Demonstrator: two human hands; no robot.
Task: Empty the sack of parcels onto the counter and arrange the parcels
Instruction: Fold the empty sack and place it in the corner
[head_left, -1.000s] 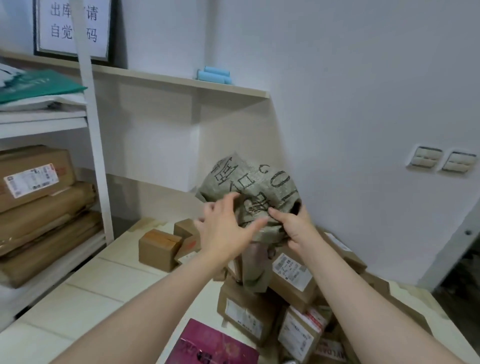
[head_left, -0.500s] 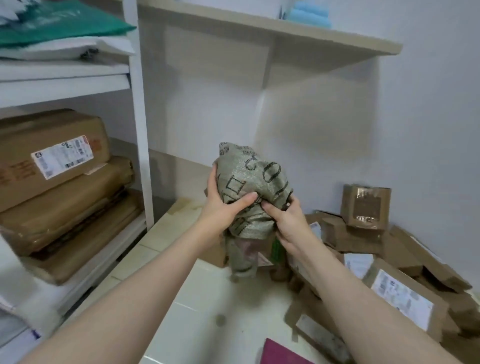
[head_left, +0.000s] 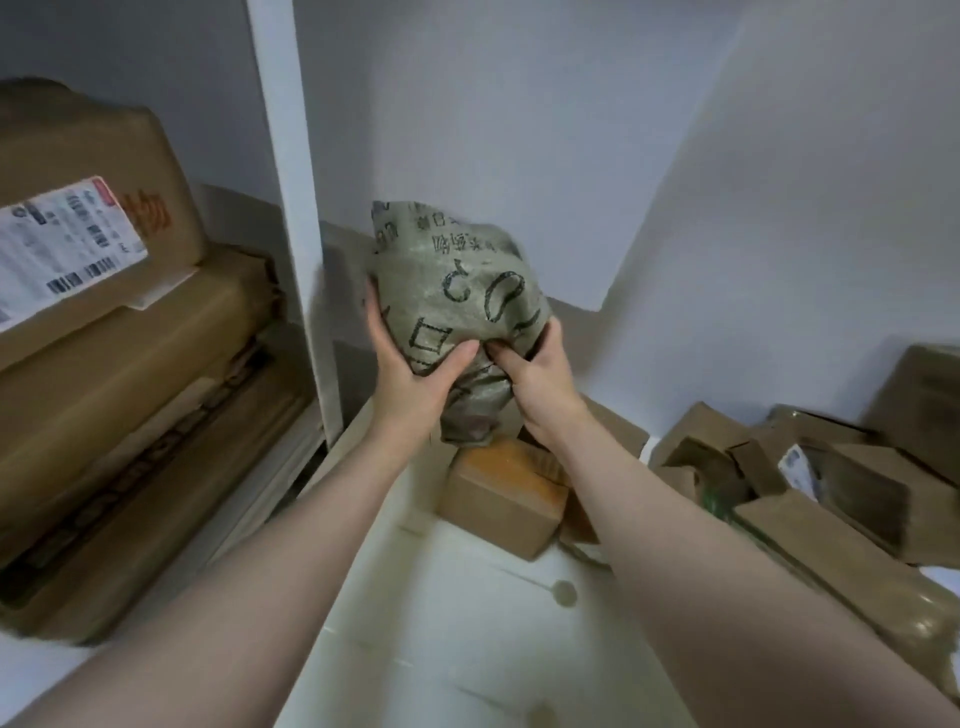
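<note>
Head view: both hands hold the sack (head_left: 457, 312) up in the air over the far end of the counter (head_left: 467, 649), close to the wall (head_left: 623, 130). The sack is grey-green woven cloth with black print, bunched into a crumpled lump, its lower end hanging down between the wrists. The left hand (head_left: 410, 369) grips the sack's left side: the thumb lies across the front of the cloth and the fingers wrap round behind, mostly hidden. The right hand (head_left: 537, 374) grips the lower right of the sack, fingers curled in and pinching a fold of cloth. The two thumbs almost meet on the front.

Right below the sack a brown box (head_left: 498, 499) with an orange-tinted top sits on the counter, apart from the cloth. To the right a loose pile of parcels (head_left: 831, 499) lies against the wall, brown boxes at odd angles, one showing a white label; this part is blurred. A long brown parcel (head_left: 841, 587) lies at the pile's near edge. A small round mark (head_left: 563, 593) shows on the pale counter near the box.

On the left a white post (head_left: 291, 208) stands beside the counter, and behind it large brown cartons (head_left: 114, 395) are stacked on a shelf. The top carton bears a white shipping label (head_left: 62, 244) with barcodes
</note>
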